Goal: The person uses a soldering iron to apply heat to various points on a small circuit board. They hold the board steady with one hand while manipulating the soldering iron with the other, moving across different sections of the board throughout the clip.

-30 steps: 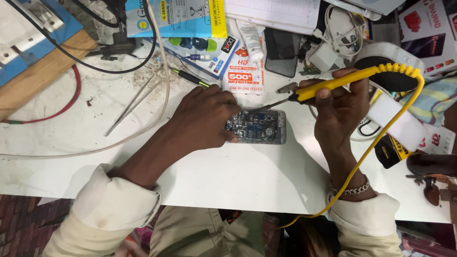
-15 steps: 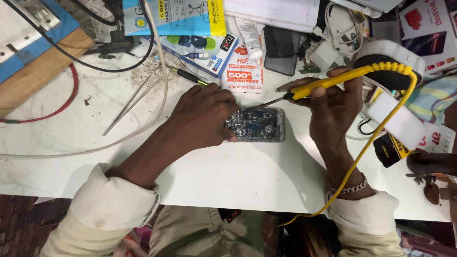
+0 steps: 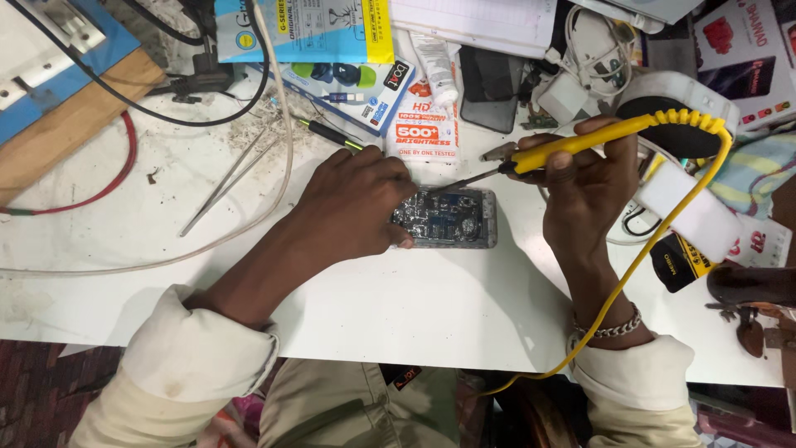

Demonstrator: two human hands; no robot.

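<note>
An opened phone [image 3: 452,218] with its circuit board exposed lies on the white table [image 3: 398,307]. My left hand [image 3: 352,203] rests on the phone's left end and holds it down, covering that part. My right hand [image 3: 584,178] grips a yellow-handled soldering iron [image 3: 580,143] like a pen. Its dark tip [image 3: 439,187] points left and touches the board near the upper left corner. A yellow cable [image 3: 663,224] runs from the iron's rear, curves down past my right wrist and drops over the table's front edge.
Metal tweezers [image 3: 228,182] lie left of my left hand beside a white cable [image 3: 274,124]. Boxed accessories [image 3: 348,79], a dark phone [image 3: 489,83], a white charger [image 3: 572,91] and a tape roll [image 3: 676,104] crowd the far edge. A blue and wooden board [image 3: 58,91] sits far left.
The iron's tip has come down and left onto the board's upper edge. My left hand and the phone have stayed in place.
</note>
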